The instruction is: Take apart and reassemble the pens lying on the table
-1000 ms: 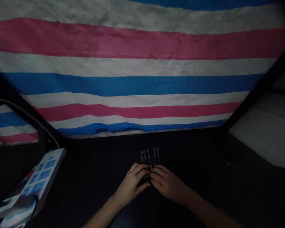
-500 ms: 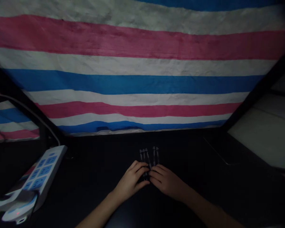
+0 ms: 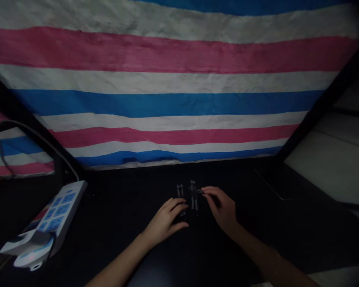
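Note:
Slim, translucent grey sticks with wider, pointed-looking ends lie on the black tabletop [image 3: 113, 207]; it is too dark to tell their exact kind. My left hand [image 3: 164, 221] lies over the left sticks [image 3: 180, 191], its fingers and thumb spread apart, hiding their middle part. To the right, a second group of sticks [image 3: 194, 202] lies side by side, uncovered. My right hand [image 3: 223, 207] pinches the end of one slim translucent stick [image 3: 199, 191] between thumb and fingertips. That stick points left, across the top of the right group.
A white power strip [image 3: 64, 215] with blue socket faces and a plugged-in white device lies at the left. A grey cable [image 3: 44, 139] runs above it. Striped sheeting [image 3: 179, 103] hangs behind the table. At the right lies a dark flat panel [image 3: 275, 183].
My right hand has moved right and away from my left hand, and now holds a stick sideways. The right sticks have come closer in view. My left hand stays nearly in place.

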Action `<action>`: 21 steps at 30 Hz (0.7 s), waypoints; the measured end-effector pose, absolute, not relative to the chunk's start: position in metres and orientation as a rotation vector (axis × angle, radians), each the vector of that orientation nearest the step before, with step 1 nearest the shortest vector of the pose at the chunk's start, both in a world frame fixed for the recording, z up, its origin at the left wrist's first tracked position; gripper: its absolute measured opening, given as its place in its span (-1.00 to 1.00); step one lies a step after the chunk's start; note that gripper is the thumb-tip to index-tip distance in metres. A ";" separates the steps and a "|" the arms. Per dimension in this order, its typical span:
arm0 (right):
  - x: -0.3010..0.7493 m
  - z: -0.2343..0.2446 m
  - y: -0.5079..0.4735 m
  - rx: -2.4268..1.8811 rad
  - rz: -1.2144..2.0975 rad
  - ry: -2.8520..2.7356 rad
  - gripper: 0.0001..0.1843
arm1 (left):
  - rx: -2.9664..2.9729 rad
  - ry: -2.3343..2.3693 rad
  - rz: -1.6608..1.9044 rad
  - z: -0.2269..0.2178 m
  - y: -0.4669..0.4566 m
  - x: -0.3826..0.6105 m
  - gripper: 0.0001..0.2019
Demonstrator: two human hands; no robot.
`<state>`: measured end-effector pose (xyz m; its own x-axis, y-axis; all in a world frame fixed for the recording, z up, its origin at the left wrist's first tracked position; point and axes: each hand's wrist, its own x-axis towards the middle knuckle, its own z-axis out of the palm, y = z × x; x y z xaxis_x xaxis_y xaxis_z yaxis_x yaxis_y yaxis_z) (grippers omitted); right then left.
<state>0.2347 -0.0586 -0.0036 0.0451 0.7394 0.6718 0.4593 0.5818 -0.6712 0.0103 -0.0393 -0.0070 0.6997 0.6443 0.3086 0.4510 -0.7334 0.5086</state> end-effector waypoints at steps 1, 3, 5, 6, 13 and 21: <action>0.235 -0.003 -0.059 -1.056 0.303 -1.507 -0.85 | 2.481 0.870 0.709 -0.006 -0.039 0.010 -0.58; 0.235 0.000 -0.060 -1.074 0.342 -1.358 -0.90 | 2.363 0.953 0.827 -0.005 -0.039 0.009 -0.61; 0.234 0.003 -0.062 -1.073 0.377 -1.260 -0.95 | 2.167 1.066 0.957 -0.004 -0.036 0.009 -0.66; 0.234 0.005 -0.064 -1.069 0.406 -1.226 -0.97 | 2.045 1.112 1.015 -0.003 -0.035 0.008 -0.67; 0.214 0.002 -0.081 -0.970 1.072 -1.081 -0.86 | 1.199 0.924 1.192 -0.001 -0.034 0.015 -0.69; 0.199 -0.007 -0.087 -0.940 1.608 -1.033 -0.84 | 0.944 0.820 1.221 -0.004 -0.038 0.016 -0.74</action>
<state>0.1987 -0.0869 -0.0075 -0.2325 0.9676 -0.0987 -0.3125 -0.1704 -0.9345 0.0161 -0.0379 -0.0037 0.1673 0.9857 -0.0178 -0.3897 0.0827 0.9172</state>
